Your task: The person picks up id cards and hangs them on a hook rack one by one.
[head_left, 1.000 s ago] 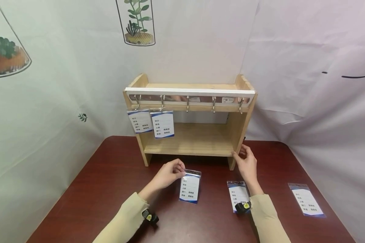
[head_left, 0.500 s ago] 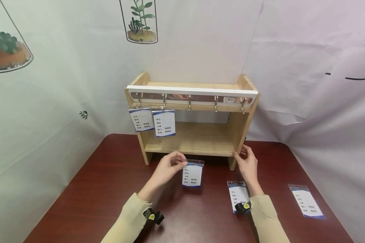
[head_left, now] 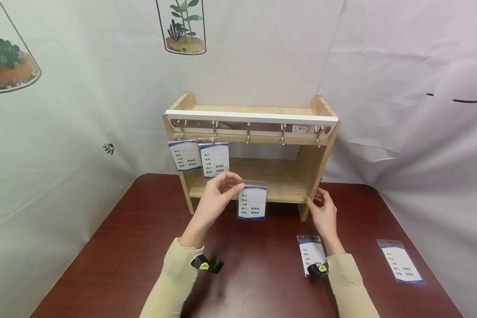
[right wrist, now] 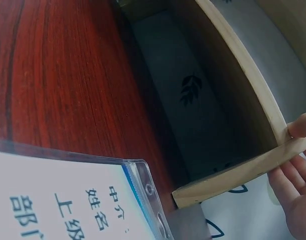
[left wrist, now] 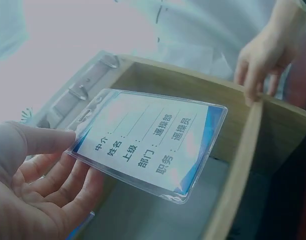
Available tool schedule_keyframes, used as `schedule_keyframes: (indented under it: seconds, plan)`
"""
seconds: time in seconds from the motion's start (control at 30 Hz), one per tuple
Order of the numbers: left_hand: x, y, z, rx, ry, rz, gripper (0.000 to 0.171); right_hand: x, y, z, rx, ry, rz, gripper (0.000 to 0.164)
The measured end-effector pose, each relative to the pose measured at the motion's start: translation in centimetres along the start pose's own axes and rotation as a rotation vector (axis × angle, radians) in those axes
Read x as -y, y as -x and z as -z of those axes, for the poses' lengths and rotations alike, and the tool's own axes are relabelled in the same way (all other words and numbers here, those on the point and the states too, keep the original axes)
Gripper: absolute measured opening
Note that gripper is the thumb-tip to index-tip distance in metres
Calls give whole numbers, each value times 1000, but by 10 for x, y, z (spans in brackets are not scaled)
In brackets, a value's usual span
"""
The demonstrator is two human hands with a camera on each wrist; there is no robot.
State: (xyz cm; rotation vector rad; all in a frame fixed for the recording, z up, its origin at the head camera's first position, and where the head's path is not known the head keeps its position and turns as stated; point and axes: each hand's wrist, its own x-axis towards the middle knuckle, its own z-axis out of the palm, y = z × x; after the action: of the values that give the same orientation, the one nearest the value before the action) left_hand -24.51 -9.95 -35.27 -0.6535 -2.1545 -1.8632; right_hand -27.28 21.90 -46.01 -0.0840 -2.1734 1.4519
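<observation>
My left hand (head_left: pixel 216 196) pinches the top left corner of a clear badge holder (head_left: pixel 252 203) between thumb and fingers. The badge hangs upright off the table, in front of the shelf board; its printed card faces me in the left wrist view. My right hand (head_left: pixel 323 212) grips the right side panel (head_left: pixel 322 163) of a wooden shelf, thumb at the front edge and fingers around the outside, as the right wrist view shows too. Two badges, a left one (head_left: pixel 186 157) and a right one (head_left: pixel 215 154), hang from the leftmost hooks of the white hook rail (head_left: pixel 230 116).
One badge (head_left: pixel 310 251) lies on the red-brown table (head_left: pixel 262 282), partly under my right wrist. Another badge (head_left: pixel 400 263) lies at the far right. Three hooks, including the middle hook (head_left: pixel 248 132), carry nothing. White cloth (head_left: pixel 381 88) surrounds the table.
My left hand has lifted the badge off the table, up and toward the shelf. My right hand has stayed on the side panel.
</observation>
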Motion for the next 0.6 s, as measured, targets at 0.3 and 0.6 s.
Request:
schedule_keyframes:
  seconds: [0.3,0.6]
  plan:
    - [-18,-12,6,-52,53,-78,16,1,-2,-1,-4,-1,6,47]
    - [-31,-22,11,-50,-9,-120,15,1,0,0,-10,-5,5,47]
